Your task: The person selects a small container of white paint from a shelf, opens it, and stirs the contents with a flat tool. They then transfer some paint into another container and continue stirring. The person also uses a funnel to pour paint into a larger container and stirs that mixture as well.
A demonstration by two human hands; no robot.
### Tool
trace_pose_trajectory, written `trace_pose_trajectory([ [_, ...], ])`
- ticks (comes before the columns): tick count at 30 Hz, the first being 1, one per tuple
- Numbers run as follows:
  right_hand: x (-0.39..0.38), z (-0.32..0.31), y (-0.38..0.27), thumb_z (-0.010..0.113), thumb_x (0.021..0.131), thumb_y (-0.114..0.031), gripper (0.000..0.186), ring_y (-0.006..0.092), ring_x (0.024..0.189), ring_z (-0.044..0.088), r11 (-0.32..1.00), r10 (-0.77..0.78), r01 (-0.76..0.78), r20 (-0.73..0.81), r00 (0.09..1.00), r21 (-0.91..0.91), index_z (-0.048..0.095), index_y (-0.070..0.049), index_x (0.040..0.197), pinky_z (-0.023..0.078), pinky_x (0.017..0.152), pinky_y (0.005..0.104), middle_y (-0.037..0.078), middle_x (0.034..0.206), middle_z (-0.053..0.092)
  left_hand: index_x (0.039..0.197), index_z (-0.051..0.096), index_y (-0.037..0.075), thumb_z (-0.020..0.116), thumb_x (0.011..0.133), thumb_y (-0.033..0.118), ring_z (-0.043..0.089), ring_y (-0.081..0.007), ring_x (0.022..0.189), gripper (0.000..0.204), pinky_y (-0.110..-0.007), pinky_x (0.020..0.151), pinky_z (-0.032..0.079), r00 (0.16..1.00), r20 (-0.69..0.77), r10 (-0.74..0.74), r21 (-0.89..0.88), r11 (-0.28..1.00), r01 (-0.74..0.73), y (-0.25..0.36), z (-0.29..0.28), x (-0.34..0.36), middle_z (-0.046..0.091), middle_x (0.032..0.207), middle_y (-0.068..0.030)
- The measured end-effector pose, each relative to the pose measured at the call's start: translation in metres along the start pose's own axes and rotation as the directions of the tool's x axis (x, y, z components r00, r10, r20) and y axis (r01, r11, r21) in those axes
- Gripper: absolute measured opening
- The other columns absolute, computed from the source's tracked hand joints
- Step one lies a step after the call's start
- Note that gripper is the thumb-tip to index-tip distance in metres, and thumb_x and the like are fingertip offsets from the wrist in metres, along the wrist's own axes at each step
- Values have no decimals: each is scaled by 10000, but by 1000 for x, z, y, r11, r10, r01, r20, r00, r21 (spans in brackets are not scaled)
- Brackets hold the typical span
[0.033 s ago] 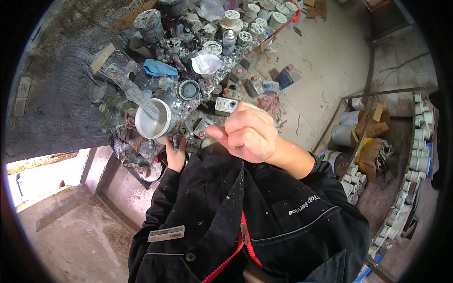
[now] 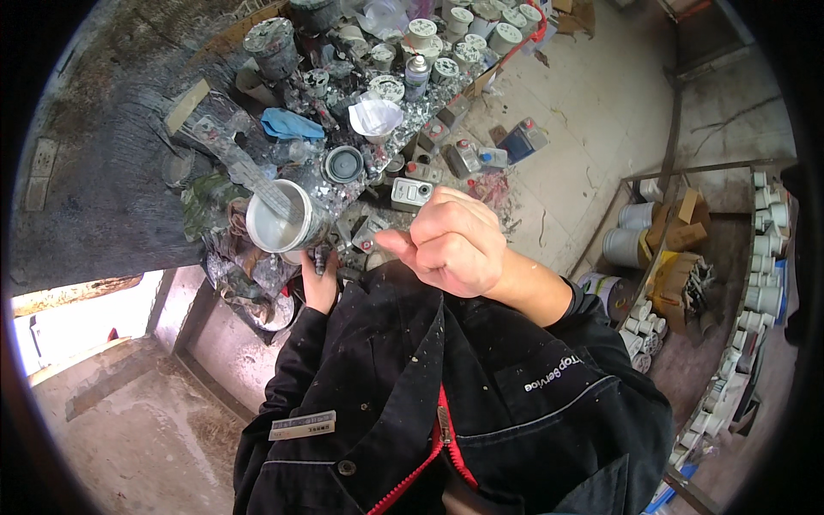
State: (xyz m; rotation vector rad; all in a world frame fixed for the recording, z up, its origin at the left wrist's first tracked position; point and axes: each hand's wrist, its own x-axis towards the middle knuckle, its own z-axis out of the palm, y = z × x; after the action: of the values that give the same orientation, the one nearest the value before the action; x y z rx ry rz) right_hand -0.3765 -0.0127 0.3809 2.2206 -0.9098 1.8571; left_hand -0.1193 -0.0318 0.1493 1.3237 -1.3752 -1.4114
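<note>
My left hand (image 2: 320,286) is low beside a white plastic bucket (image 2: 256,225). Its thumb and fingers close around a dark ridged thing (image 2: 321,257) just below the bucket's side; its kind is unclear. A long, flat, paint-smeared mixing stick (image 2: 263,189) leans in the bucket, its lower end in pale grey contents. Raised in front of my chest, my right hand (image 2: 455,245) is a fist with the thumb pointing left. Its curled fingers hide whatever may be inside. Beyond it stands a pale metal can (image 2: 410,194) with a black cap.
The cluttered, paint-caked bench (image 2: 350,190) carries a dark round tub (image 2: 343,163), a blue cloth (image 2: 292,124), a spray can (image 2: 416,79) and several lidded pots. More cans, including a dark blue can (image 2: 522,142), stand on the floor. Right, a rack (image 2: 712,167) holds buckets and boxes.
</note>
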Motion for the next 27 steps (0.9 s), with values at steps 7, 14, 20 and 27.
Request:
trace_pose_trajectory([
  [7, -14, -3, 2, 864, 741, 70, 337, 198, 616, 588, 997, 40, -37, 37, 999, -69, 576, -96, 799, 439, 499, 324, 45, 840, 613, 1348, 495, -61, 707, 935, 105, 623, -263, 1094, 493, -381, 988, 485, 1000, -2, -24, 71, 997, 24, -16, -5, 2, 653, 1201, -192],
  [14, -17, -1, -6, 826, 767, 106, 364, 229, 633, 569, 967, 128, -111, 62, 990, -230, 522, -94, 787, 457, 563, 342, 77, 827, 596, 1354, 432, 5, 721, 923, 213, 602, -435, 1207, 559, -470, 1022, 467, 994, -105, 4, 301, 953, 28, -17, 9, -12, 607, 1256, -288],
  [20, -23, 3, 2, 810, 796, 108, 421, 243, 635, 534, 957, 223, -199, 97, 970, -213, 437, -82, 747, 431, 559, 343, 80, 787, 551, 1369, 383, 10, 699, 960, 235, 628, -394, 1177, 563, -435, 1005, 473, 995, -78, -66, 133, 988, 76, -21, 10, -16, 615, 1227, -292],
  [27, -30, 12, 9, 811, 784, 108, 363, 261, 690, 560, 949, 237, -219, 53, 970, -228, 498, -77, 777, 466, 597, 347, 90, 823, 587, 1356, 390, 10, 706, 958, 213, 673, -293, 1054, 546, -412, 930, 514, 980, -117, -158, 122, 977, 172, -19, 9, -15, 662, 1117, -207],
])
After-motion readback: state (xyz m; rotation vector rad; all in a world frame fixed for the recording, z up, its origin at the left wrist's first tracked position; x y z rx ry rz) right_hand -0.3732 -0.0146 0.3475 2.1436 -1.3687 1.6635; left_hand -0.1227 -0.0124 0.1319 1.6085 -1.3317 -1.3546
